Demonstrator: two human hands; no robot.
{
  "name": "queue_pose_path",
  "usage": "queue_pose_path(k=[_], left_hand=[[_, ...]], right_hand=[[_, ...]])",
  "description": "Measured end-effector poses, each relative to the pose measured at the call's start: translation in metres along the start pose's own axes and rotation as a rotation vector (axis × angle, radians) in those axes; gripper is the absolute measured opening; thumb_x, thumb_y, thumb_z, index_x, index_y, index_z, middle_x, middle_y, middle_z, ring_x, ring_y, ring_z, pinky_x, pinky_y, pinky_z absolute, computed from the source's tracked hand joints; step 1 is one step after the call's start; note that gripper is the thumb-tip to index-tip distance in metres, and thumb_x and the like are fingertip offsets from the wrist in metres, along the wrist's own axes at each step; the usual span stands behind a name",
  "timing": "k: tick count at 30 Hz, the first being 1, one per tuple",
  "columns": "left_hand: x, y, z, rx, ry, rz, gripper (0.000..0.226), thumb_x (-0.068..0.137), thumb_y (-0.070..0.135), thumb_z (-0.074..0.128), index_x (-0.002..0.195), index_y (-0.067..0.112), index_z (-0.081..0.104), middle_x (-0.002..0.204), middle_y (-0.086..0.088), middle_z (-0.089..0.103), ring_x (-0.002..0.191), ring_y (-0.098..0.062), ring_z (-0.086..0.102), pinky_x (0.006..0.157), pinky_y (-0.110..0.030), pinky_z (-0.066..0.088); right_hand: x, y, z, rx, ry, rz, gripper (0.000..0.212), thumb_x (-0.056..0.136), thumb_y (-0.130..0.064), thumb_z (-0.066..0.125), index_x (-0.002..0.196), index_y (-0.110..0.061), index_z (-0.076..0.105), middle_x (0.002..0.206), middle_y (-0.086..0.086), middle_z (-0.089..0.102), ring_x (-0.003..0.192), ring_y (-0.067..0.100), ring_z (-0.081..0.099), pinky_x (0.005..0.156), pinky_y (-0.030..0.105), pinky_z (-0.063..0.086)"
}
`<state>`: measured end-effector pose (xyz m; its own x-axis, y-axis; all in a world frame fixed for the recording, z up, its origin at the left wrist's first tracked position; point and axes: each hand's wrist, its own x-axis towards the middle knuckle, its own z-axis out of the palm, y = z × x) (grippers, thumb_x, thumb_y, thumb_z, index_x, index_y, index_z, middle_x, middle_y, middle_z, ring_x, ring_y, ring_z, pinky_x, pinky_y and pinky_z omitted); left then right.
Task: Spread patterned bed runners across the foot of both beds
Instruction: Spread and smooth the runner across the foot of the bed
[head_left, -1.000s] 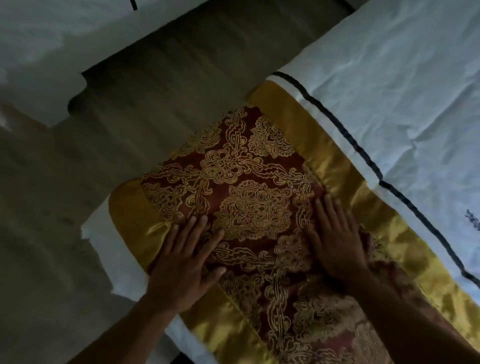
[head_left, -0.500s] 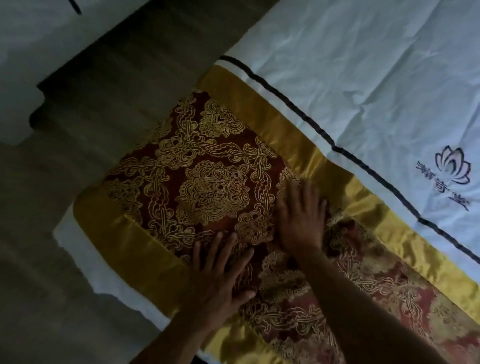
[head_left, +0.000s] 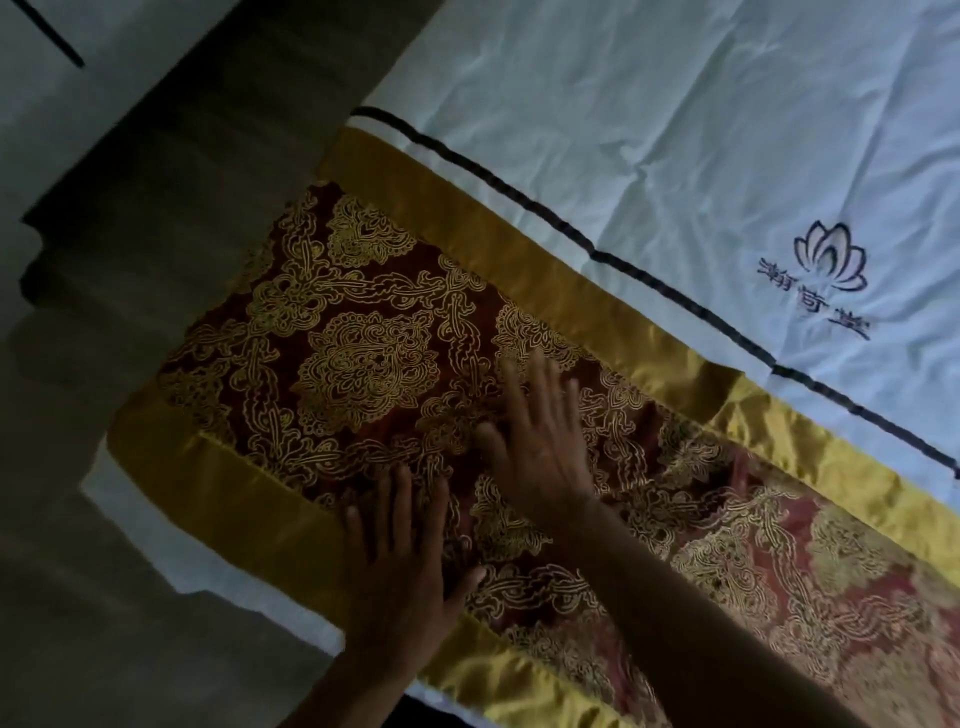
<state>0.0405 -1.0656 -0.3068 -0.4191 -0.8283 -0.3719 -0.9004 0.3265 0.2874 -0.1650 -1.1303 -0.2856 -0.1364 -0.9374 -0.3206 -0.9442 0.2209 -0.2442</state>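
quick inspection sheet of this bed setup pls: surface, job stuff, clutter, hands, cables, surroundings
surface: white bed cover, creased, with a dark stripe and an embroidered lotus logo
job's things: patterned bed runner, red and gold with a gold satin border, laid across the cover; rumpled just right of the right hand
clutter: nothing seen
hands: left hand and right hand both rest flat on the runner, fingers straight
cables: nothing seen
surroundings: dim floor; white fabric with a dark line at top left, possibly the other bed
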Motion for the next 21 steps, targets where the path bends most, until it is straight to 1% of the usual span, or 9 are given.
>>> queue_pose_path(k=[2, 4, 8, 11, 14, 16, 17, 19, 21], left_hand=[[-0.020, 0.010, 0.016, -0.008, -0.038, -0.044, 0.103, 0.083, 0.087, 0.035, 0.161, 0.021, 0.020, 0.168, -0.019, 0.008, 0.154, -0.039, 0.011, 0.115, -0.069, 0.021], [-0.032, 0.014, 0.031, -0.002, -0.070, -0.070, 0.100, 0.084, 0.087, 0.030, 0.160, 0.021, 0.023, 0.168, -0.019, 0.009, 0.154, -0.039, 0.013, 0.113, -0.069, 0.026], [-0.032, 0.013, 0.040, 0.035, -0.085, -0.029, 0.095, 0.087, 0.085, 0.024, 0.161, 0.026, 0.020, 0.168, -0.018, 0.008, 0.155, -0.039, 0.008, 0.117, -0.066, 0.014], [-0.032, 0.013, 0.036, 0.061, -0.122, -0.050, 0.094, 0.087, 0.085, 0.021, 0.161, 0.027, 0.017, 0.168, -0.019, 0.007, 0.154, -0.040, 0.004, 0.119, -0.063, 0.004], [-0.036, 0.018, 0.020, 0.013, -0.154, -0.062, 0.095, 0.087, 0.080, 0.033, 0.161, 0.032, -0.003, 0.167, -0.015, -0.016, 0.153, -0.037, -0.018, 0.121, -0.061, -0.003], [-0.049, 0.019, 0.010, -0.079, -0.221, -0.041, 0.099, 0.089, 0.069, 0.051, 0.159, 0.036, -0.012, 0.163, -0.009, -0.030, 0.149, -0.032, -0.031, 0.123, -0.060, 0.004], [-0.056, 0.019, 0.007, -0.122, -0.219, 0.006, 0.099, 0.090, 0.062, 0.058, 0.159, 0.038, -0.009, 0.164, -0.006, -0.029, 0.150, -0.030, -0.030, 0.124, -0.058, 0.010], [-0.069, 0.018, 0.004, -0.198, -0.178, 0.194, 0.088, 0.091, 0.049, 0.065, 0.159, 0.041, 0.010, 0.169, 0.002, -0.011, 0.154, -0.023, -0.020, 0.123, -0.053, 0.021], [-0.077, 0.017, 0.007, -0.198, -0.208, 0.415, 0.073, 0.090, 0.042, 0.069, 0.152, 0.045, 0.030, 0.168, 0.015, 0.003, 0.155, -0.013, -0.014, 0.125, -0.044, 0.016]], right_hand=[[-0.016, -0.024, 0.022, -0.012, -0.052, -0.181, 0.070, 0.106, -0.059, 0.016, 0.161, -0.024, -0.008, 0.167, 0.010, -0.022, 0.153, 0.026, -0.023, 0.125, 0.051, -0.008], [-0.040, -0.005, 0.043, -0.070, -0.086, -0.178, 0.068, 0.106, -0.060, 0.016, 0.161, -0.028, -0.008, 0.168, 0.007, -0.021, 0.154, 0.024, -0.022, 0.126, 0.053, -0.002], [-0.112, 0.089, 0.054, -0.119, -0.135, 0.111, 0.070, 0.102, -0.066, 0.012, 0.158, -0.037, -0.018, 0.167, 0.001, -0.025, 0.153, 0.020, -0.024, 0.125, 0.048, -0.006], [-0.172, 0.133, 0.049, -0.143, -0.193, 0.361, 0.074, 0.097, -0.071, -0.002, 0.157, -0.034, -0.022, 0.165, 0.003, -0.029, 0.153, 0.022, -0.024, 0.126, 0.049, -0.005], [-0.214, 0.147, 0.039, -0.106, -0.294, 0.496, 0.082, 0.089, -0.075, -0.013, 0.156, -0.029, -0.026, 0.160, 0.004, -0.038, 0.151, 0.025, -0.028, 0.126, 0.050, -0.006], [-0.227, 0.144, 0.031, -0.072, -0.321, 0.529, 0.087, 0.082, -0.079, -0.019, 0.152, -0.029, -0.034, 0.160, 0.008, -0.038, 0.150, 0.029, -0.029, 0.125, 0.052, -0.006], [-0.228, 0.139, 0.029, -0.060, -0.307, 0.534, 0.088, 0.081, -0.079, -0.021, 0.151, -0.028, -0.036, 0.159, 0.010, -0.038, 0.150, 0.030, -0.028, 0.125, 0.052, -0.006], [-0.222, 0.122, 0.025, -0.049, -0.249, 0.499, 0.087, 0.084, -0.077, -0.018, 0.152, -0.026, -0.034, 0.158, 0.012, -0.041, 0.150, 0.032, -0.029, 0.125, 0.053, -0.008], [-0.212, 0.097, 0.022, -0.040, -0.198, 0.390, 0.080, 0.093, -0.072, -0.006, 0.155, -0.025, -0.028, 0.159, 0.010, -0.040, 0.149, 0.030, -0.033, 0.124, 0.051, -0.015]])
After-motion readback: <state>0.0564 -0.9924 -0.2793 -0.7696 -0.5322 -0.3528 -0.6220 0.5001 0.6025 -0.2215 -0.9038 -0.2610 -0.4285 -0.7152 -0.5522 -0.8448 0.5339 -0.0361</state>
